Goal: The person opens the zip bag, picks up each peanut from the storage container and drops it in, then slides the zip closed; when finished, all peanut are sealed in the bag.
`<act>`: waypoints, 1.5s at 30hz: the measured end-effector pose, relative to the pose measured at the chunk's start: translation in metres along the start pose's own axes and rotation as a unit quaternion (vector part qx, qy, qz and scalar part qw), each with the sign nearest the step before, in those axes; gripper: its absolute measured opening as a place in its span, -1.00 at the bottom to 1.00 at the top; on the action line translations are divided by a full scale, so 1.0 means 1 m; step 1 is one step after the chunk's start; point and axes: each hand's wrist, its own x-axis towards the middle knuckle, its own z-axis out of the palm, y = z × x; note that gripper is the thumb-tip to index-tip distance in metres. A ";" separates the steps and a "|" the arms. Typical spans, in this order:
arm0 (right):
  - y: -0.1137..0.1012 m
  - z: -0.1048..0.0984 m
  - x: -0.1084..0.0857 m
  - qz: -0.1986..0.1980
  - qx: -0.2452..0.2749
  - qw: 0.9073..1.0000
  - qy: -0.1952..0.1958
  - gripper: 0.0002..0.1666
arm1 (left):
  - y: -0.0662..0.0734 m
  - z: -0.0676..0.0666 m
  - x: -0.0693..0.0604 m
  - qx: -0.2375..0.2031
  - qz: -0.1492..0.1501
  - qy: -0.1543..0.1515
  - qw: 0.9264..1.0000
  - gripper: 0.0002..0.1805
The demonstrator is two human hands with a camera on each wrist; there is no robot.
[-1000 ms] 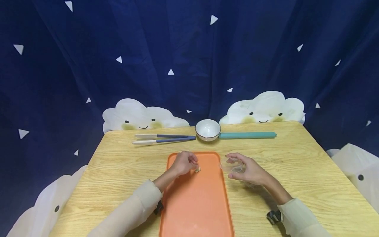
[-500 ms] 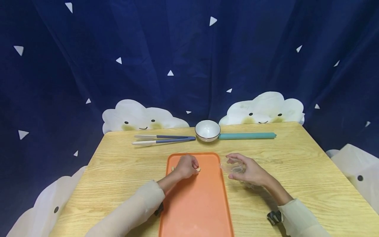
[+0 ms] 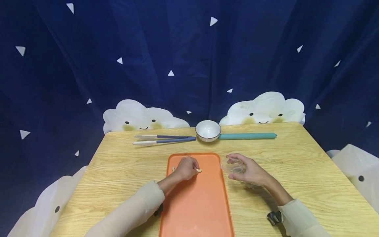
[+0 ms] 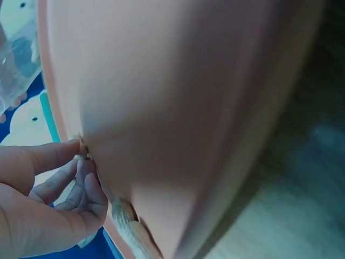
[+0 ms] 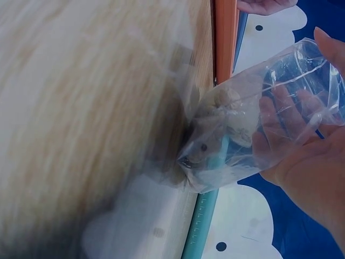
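From my head, I see the bench (image 3: 296, 171) with an orange tray (image 3: 196, 210) on it. My left grip (image 3: 186, 168) is over the far part of the tray, pinching a little pale piece (image 3: 199, 171). A pale lump (image 3: 173, 169) lies near the tray's left edge. My right grip (image 3: 251, 171) makes a wide curve round a clear plastic bag (image 3: 232, 166), just right of the tray. Past the tray are tongs (image 3: 174, 141), a small white bowl (image 3: 208, 131) and a teal stick (image 3: 247, 136).

From my left wrist, my thumb and fingertips almost meet, with the pale piece squeezed between them. The lump is bumpy, like a peanut. I think this step is picking up or setting down the piece; I can't tell which. The next move calls for a soft, steady pinch.

From my right wrist, I see my fingers through the bag. Pale, roundish shapes show there too, too blurry to name. I think the bag needs a gentle hold.
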 end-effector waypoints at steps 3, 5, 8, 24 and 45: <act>-0.001 0.000 0.000 0.000 -0.004 1.000 0.001 -0.23 | 0.001 0.001 -0.001 0.015 0.008 -0.011 1.000 -0.94; -0.001 0.000 0.000 -0.001 -0.005 1.000 0.001 -0.23 | 0.001 0.000 -0.001 0.016 0.005 -0.015 1.000 -0.93; -0.002 0.000 -0.001 0.000 -0.002 1.000 0.001 -0.23 | 0.001 -0.003 -0.001 0.010 0.004 -0.016 1.000 -0.93; -0.001 0.002 0.000 -0.005 0.000 1.000 0.002 -0.24 | 0.031 -0.019 0.001 -0.097 0.050 0.033 0.993 -0.96; -0.001 0.000 -0.001 0.002 0.004 1.000 -0.001 -0.23 | 0.078 0.008 0.010 -0.181 0.088 0.049 0.978 -0.93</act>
